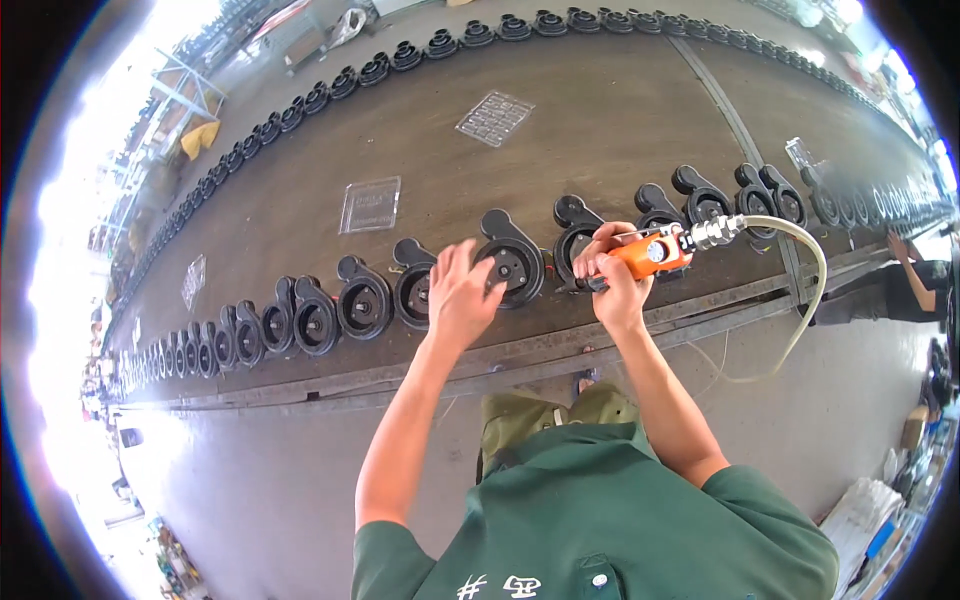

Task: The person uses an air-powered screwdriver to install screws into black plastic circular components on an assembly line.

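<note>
Close by, a person in a green cloth shirt (600,510) stands at the near edge of a long table (590,100). The right hand (615,285) is closed around an orange air tool (650,255), glossy and blocky, above that edge. Its long axis slants: the dark tip points left and slightly toward the near edge, while the ribbed silver fitting (718,233) points right, feeding a pale, curving hose (822,270). The left hand (460,290), fingers spread and grasping nothing, reaches over a black housing (518,262), round and snail-shaped with a short lobe; I can't tell whether it touches. Similar dark shells line the near edge, above a worn metal rail (500,355). Farther in, clear, thin plastic trays (370,205) lie on the scuffed brown surface, crossed by a metal strip (715,85). Another black row (515,27) curves along the far edge; beyond sits grey floor.
</note>
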`<state>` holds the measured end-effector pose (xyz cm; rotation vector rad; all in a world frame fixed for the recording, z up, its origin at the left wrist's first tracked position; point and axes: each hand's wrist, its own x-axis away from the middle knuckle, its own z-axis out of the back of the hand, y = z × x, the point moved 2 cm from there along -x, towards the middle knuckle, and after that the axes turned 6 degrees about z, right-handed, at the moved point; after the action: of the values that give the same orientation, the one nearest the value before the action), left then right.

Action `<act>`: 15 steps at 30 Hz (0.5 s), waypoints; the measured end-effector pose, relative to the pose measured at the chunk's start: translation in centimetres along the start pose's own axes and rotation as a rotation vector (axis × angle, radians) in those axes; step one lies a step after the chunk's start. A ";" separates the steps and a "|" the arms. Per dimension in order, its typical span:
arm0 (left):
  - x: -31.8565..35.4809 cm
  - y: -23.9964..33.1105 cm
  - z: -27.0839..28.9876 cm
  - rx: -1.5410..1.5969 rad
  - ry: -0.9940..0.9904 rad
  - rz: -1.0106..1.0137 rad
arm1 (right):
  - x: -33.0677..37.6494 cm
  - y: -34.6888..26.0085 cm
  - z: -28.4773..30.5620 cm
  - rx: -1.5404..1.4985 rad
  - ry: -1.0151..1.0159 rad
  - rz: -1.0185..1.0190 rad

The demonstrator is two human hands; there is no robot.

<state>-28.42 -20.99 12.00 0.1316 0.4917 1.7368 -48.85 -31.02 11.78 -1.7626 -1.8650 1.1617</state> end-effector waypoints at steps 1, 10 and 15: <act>-0.7 0.3 -1.1 -0.117 -0.043 0.004 | -0.1 -0.2 0.3 0.007 -0.001 -0.015; -0.2 0.4 -3.5 -0.180 -0.056 -0.016 | -0.9 -0.4 2.6 0.044 0.094 -0.103; -2.9 -1.9 -2.1 -0.053 -0.123 -0.043 | -1.9 1.0 0.2 0.056 0.105 -0.080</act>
<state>-26.73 -24.05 9.87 0.1879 0.3554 1.6872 -47.97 -32.93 11.43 -1.6700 -1.8066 1.0613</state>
